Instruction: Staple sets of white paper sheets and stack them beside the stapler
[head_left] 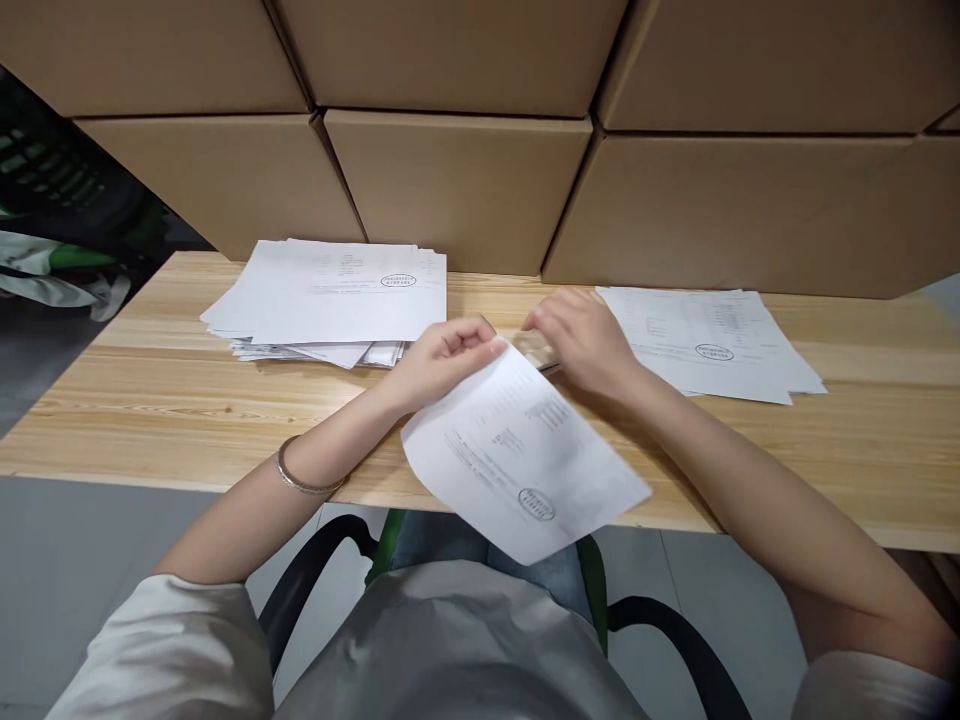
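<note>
Printed sheet (525,460): held aslant above the near edge of the surface (150,410), a lower corner reaching out past it. Oval stamp near that end. Left hand (450,362) pinches its top corner between thumb and fingers; bracelet (289,475) on that forearm. Right hand (583,338) just beside, fingers bent over a small pale object (534,350) (mostly covered; cannot tell what it is, or if it is gripped).

Left paper pile (345,300) beyond the left hand, thick, edges uneven. Right paper pile (712,345) past the right hand, thinner, fanned. Both show oval stamps on top.

Behind: cardboard boxes (457,195), two rows, pressed close, the lower row along the back of the surface. Plain brown sides face out; contents hidden.
</note>
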